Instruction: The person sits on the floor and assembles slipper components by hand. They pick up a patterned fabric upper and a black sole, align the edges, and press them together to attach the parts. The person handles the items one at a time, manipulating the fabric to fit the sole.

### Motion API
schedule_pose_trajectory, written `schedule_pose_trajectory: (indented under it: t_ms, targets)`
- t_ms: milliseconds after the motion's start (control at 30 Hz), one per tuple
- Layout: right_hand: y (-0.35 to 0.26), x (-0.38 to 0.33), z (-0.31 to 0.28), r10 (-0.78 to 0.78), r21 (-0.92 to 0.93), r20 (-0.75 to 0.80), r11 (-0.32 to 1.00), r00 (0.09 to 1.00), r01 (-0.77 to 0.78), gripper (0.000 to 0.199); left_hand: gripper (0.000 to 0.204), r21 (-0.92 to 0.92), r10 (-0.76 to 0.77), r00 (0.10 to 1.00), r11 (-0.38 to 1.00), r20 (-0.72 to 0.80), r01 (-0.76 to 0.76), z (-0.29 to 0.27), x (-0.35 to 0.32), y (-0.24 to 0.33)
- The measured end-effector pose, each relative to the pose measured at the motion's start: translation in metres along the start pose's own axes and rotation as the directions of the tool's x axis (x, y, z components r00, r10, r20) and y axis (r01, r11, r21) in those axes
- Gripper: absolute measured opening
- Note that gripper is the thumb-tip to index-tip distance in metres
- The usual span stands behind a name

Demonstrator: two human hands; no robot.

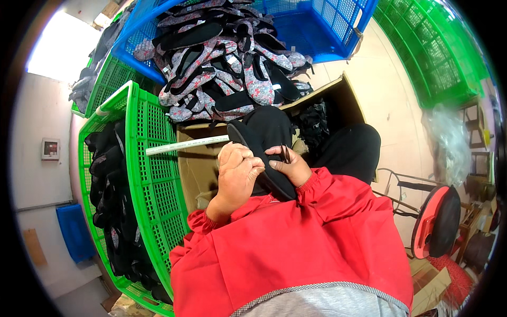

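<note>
Held over the lap above the open brown cardboard box (338, 103), the flat black flexible shoe insole (264, 158) looks light and bendable, pinched along its edges by the closed fingers of the left hand (237, 174) and right hand (290, 168).

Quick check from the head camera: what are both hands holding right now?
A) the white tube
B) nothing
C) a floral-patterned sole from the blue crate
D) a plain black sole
D: the left hand and right hand both grip a plain black sole over the lap.
</note>
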State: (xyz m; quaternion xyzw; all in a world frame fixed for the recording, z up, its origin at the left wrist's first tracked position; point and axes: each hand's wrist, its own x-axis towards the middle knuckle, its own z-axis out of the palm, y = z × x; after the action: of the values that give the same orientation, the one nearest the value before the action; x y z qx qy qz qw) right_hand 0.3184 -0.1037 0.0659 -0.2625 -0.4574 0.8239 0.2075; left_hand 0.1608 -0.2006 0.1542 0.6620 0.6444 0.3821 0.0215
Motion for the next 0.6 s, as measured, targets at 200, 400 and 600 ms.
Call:
schedule_pose_trajectory:
  t_ms: [200,400,600]
  targets:
    - [0.001,-0.002,0.003,-0.024,0.009,0.006,1.000,1.000,0.024,0.032,0.016,0.159,0.019,0.994,0.987,0.106,-0.036,-0.010,0.007,0.017]
    - [0.009,-0.003,0.004,-0.092,-0.019,0.009,0.996,0.996,0.092,0.032,0.014,0.188,0.064,0.978,0.977,0.196,-0.102,-0.009,0.019,0.026]
    - [0.018,-0.003,0.004,-0.071,0.049,-0.017,0.996,0.997,0.071,0.035,0.010,0.088,0.229,0.973,0.970,-0.013,-0.227,0.030,0.073,0.023]
